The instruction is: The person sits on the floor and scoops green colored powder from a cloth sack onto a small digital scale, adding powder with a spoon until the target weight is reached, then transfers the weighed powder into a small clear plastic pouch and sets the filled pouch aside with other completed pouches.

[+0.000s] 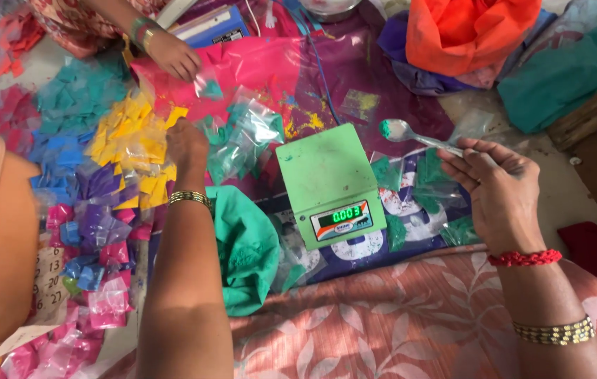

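My right hand holds a metal spoon by its handle, with a little green powder in the bowl, just right of a small green digital scale. The scale's platform is bare and its display is lit. My left hand reaches forward into a heap of small clear plastic packets, some with green powder inside; what its fingers grip is hidden. A green cloth bag of powder lies open between my arms.
Piles of small packets of yellow, blue, purple and pink powder cover the left side. Another person's hand touches a packet at the top left. An orange cloth bag and teal cloth sit at the top right. A tan container stands at the left edge.
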